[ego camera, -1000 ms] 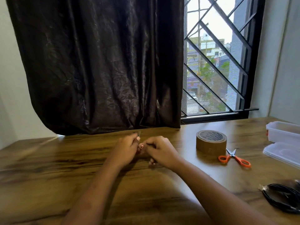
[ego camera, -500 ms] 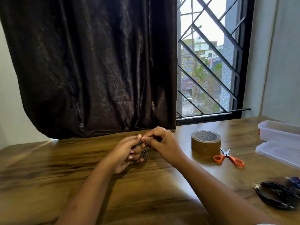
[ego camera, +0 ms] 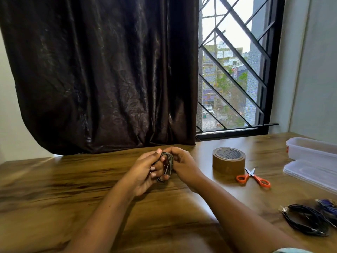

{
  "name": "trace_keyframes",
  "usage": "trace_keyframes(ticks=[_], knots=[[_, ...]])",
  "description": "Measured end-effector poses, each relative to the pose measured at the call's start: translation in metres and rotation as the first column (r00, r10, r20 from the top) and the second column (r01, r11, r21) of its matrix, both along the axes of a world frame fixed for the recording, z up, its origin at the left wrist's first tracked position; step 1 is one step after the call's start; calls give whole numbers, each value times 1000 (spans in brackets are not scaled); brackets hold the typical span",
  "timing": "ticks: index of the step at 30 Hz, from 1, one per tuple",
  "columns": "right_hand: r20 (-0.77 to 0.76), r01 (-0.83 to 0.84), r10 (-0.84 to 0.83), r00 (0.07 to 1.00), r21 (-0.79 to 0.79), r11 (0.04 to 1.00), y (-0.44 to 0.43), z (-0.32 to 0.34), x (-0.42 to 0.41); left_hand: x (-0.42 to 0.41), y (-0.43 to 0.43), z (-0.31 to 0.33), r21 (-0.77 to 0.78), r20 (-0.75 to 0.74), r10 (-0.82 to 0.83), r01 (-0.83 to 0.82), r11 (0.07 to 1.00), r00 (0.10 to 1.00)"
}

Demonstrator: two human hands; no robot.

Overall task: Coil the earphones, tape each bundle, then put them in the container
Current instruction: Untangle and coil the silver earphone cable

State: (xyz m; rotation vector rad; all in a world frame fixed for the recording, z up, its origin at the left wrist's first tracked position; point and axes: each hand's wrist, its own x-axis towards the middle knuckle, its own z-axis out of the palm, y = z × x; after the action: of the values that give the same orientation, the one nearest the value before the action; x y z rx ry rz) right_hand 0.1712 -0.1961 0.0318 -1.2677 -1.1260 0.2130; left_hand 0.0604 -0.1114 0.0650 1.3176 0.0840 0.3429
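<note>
Wooden table point(ego camera: 73, 207) lies bare at the left; above its middle, left hand point(ego camera: 145, 170) and right hand point(ego camera: 184, 165) both grasp the earphone coil point(ego camera: 166, 166), tape roll point(ego camera: 228, 159) near.

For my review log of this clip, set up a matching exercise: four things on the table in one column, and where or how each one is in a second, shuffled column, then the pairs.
Things
1. coiled earphone
2. tape roll
3. scissors
4. black cable bundle

Places
A. lying at the table's near right edge
B. held between the left hand and right hand
C. lying in front of the tape, orange handles
D. standing flat, right of the hands

Pairs: 1-B, 2-D, 3-C, 4-A
</note>
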Motion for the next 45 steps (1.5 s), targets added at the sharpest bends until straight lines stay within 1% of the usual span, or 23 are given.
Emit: trace_keyframes(ticks=[2,4,6,8,10,12,14,18,21,24,26,27,29,31,32,33,36,39,43,45], knots=[[-11,26,-26,1000,-17,1000,2,-1,1,3,-1,-1,6,28,43,-43,999,999],[-72,24,-28,997,-66,998,3,-1,3,5,-2,-2,30,41,92,-93,995,995],[-192,-88,59,980,-143,986,1,1,3,6,-3,-4,62,30,142,-144,988,989],[-354,-230,151,923,-193,954,-2,4,2,7,-2,-5,113,5,191,-191,975,982],[-439,-271,155,885,-215,938,-5,5,3,6,-1,-5,181,-26,231,-223,958,973],[-422,-240,113,899,-262,935,-7,3,5,5,-2,-6,227,-42,249,-234,945,968],[-362,-212,97,927,-294,932,-9,4,3,5,-2,-7,257,-31,254,-238,937,967],[-280,-245,166,946,-278,929,-10,3,2,7,1,-9,323,-40,288,-261,910,957],[-224,-172,105,969,-302,938,-8,1,3,10,4,-14,357,-51,308,-271,894,950],[-217,-165,89,972,-363,917,-10,4,0,12,11,-18,400,-59,371,-319,859,927],[-263,-221,119,957,-401,889,-11,6,0,10,16,-21,455,-60,418,-348,819,906],[-329,-275,148,933,-384,882,-11,6,1,10,17,-22,487,-49,429,-353,799,902],[-477,-370,201,856,-291,883,-12,7,0,9,18,-23,547,12,422,-359,756,907],[-557,-410,244,794,-193,892,-13,9,-3,9,17,-24,595,83,395,-363,717,915],[-563,-417,259,785,-171,893,-13,10,-4,9,16,-24,607,108,378,-362,707,919],[-547,-411,259,796,-173,895,-12,10,-4,10,16,-24,615,122,361,-356,703,924],[-481,-359,221,848,-216,908,-9,9,-8,10,18,-25,637,145,328,-342,691,933],[-420,-315,210,883,-199,928,-8,8,-8,10,20,-26,586,139,331,-347,732,933],[-351,-249,159,923,-229,941,-9,8,-8,12,21,-28,490,92,356,-354,797,930],[-367,-212,121,922,-218,953,-10,8,-5,12,21,-30,427,55,384,-370,825,922]])
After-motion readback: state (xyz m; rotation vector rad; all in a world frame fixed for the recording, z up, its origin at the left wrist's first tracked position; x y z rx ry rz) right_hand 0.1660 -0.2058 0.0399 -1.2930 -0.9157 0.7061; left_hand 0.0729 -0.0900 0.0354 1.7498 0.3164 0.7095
